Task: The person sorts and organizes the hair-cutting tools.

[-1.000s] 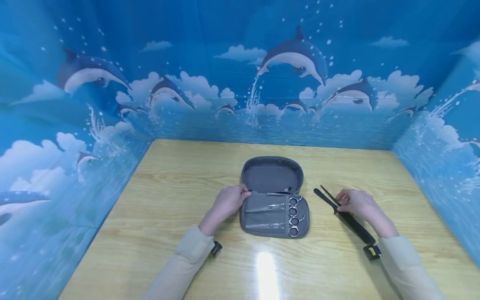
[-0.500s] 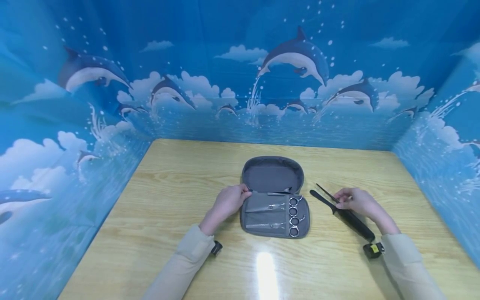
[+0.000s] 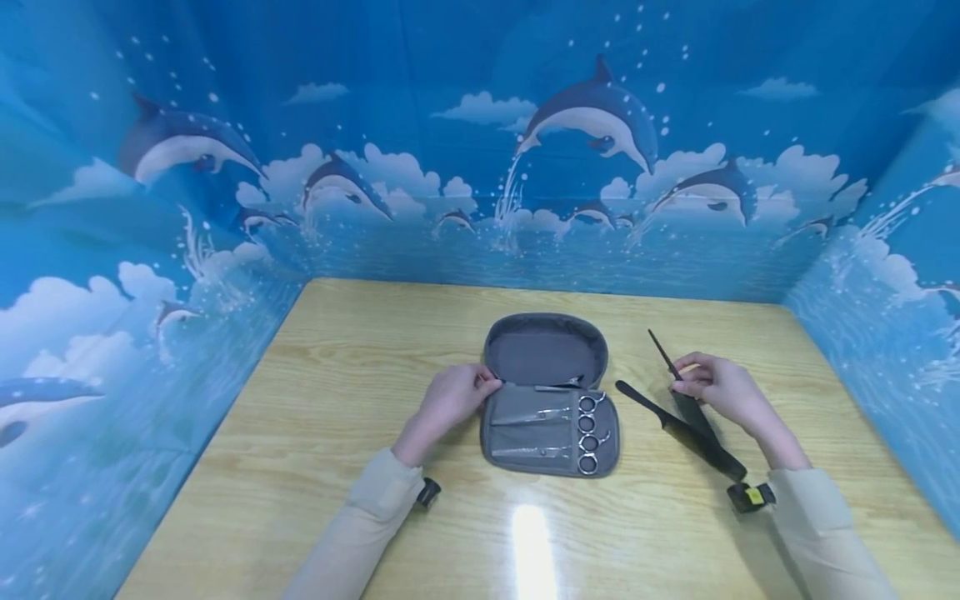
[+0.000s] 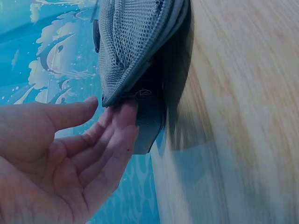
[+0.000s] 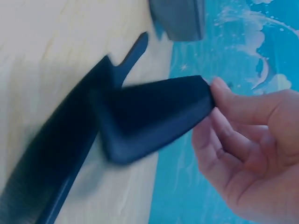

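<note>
My left hand is at the left edge of an unzipped grey case, near its fold. In the left wrist view, the fingertips touch the case corner while the thumb stands apart from them. Several steel scissors handles stick out of the case's pocket panel. My right hand pinches a black tail comb, its thin tail pointing up and away. Just left of that lies a larger black comb with a handle on the table.
The wooden table carries the case in the middle and the combs to the right. A blue dolphin-print curtain encloses the back and both sides. Both sleeves bear small black wrist cameras.
My right hand has separated the tail comb from the larger comb and swung its tail upward and right. My left hand has shifted slightly, staying by the case edge.
</note>
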A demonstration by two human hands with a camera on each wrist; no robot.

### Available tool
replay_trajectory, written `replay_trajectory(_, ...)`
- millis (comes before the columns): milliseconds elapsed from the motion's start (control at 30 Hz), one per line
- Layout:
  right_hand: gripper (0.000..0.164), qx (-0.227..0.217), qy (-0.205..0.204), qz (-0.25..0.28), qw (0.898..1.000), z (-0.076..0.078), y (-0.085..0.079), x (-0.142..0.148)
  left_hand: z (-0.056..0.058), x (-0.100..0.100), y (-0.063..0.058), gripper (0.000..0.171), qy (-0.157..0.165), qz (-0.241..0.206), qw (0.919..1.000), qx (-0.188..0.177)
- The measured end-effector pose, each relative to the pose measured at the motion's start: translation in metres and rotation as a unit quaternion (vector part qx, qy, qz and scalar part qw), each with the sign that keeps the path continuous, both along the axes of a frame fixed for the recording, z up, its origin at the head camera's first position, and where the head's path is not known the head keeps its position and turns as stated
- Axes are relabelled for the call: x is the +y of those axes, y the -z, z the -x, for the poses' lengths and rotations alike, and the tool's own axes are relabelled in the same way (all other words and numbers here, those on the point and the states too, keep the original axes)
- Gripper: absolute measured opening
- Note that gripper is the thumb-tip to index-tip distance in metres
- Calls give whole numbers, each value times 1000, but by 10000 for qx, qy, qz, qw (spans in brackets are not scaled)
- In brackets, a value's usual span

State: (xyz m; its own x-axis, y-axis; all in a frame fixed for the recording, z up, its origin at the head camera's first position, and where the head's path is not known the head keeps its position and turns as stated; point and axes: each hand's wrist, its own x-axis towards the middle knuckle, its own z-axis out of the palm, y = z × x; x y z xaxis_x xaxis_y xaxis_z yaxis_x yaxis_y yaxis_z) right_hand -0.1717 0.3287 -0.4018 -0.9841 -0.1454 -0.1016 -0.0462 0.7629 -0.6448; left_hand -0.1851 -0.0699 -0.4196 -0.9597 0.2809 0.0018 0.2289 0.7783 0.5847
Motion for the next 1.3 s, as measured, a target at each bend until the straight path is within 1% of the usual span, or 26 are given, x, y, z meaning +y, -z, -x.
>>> replay_trajectory(67, 38, 153, 142, 162, 9996, 1, -4, -5, 0, -1, -1, 18, -96, -148, 9998, 103)
replay_trajectory(167, 40, 412, 292, 511, 9974, 1, -10, -16, 0, -1, -4, 14, -247, -411, 9981, 379)
replay_trajectory(233, 42, 535, 403, 884, 9938, 1, -13, -24, 1, 1, -6, 12, -335, -628, 9962, 506)
replay_trajectory(300, 42, 666, 517, 1379, 9868, 1, -16, -32, 0, 3, -8, 10, -339, -824, 9941, 617)
replay_trajectory(367, 41, 726, 640, 1994, 9751, 1, -18, -41, -1, 7, -11, 10, -266, -978, 9923, 711)
replay_trajectory(433, 34, 772, 726, 2628, 9590, 1, -21, -51, -4, 13, -14, 11, -101, -1154, 9905, 741)
replay_trajectory(467, 31, 800, 737, 2955, 9491, 1, -22, -57, -5, 16, -15, 12, -8, -1234, 9896, 736)
replay_trajectory(500, 28, 809, 735, 3254, 9392, 1, -23, -62, -6, 20, -16, 13, 73, -1328, 9887, 694)
replay_trajectory(567, 22, 846, 678, 3693, 9230, 1, -24, -74, -9, 27, -18, 17, 234, -1653, 9846, 529)
replay_trajectory(633, 22, 843, 613, 3993, 9109, 1, -25, -86, -12, 34, -19, 21, 363, -2015, 9783, 316)
replay_trajectory(733, 22, 812, 551, 4362, 8945, -1, -25, -103, -16, 42, -17, 26, 447, -2572, 9653, 81)
replay_trajectory(767, 23, 786, 564, 4517, 8869, -1, -25, -108, -17, 44, -16, 28, 440, -2743, 9606, 11)
replay_trajectory(833, 22, 763, 627, 4788, 8724, -3, -25, -117, -18, 46, -13, 31, 403, -3136, 9486, -153)
replay_trajectory(900, 20, 751, 730, 5053, 8565, -5, -24, -125, -19, 47, -11, 33, 307, -3600, 9315, -409)
replay_trajectory(1000, 20, 602, 982, 5271, 8420, -7, -22, -134, -19, 47, -10, 36, 152, -4238, 9014, -871)
replay_trajectory(1067, 20, 428, 1139, 5412, 8321, -9, -18, -139, -19, 46, -8, 36, 84, -4531, 8846, -1097)
replay_trajectory(1100, 19, 325, 1210, 5491, 8263, -9, -17, -140, -18, 45, -8, 36, 66, -4634, 8782, -1183)
replay_trajectory(1133, 18, 204, 1271, 5532, 8231, -10, -14, -142, -18, 44, -8, 35, 40, -4716, 8727, -1262)
replay_trajectory(1200, 17, -20, 1348, 5692, 8111, -11, -10, -145, -18, 42, -6, 34, -14, -4872, 8629, -1346)
replay_trajectory(1233, 16, -124, 1364, 5736, 8076, -11, -7, -146, -18, 40, -5, 34, -50, -4950, 8581, -1365)
replay_trajectory(1300, 16, -330, 1370, 5811, 8016, -12, -3, -149, -18, 37, -3, 32, -195, -5122, 8460, -1467)
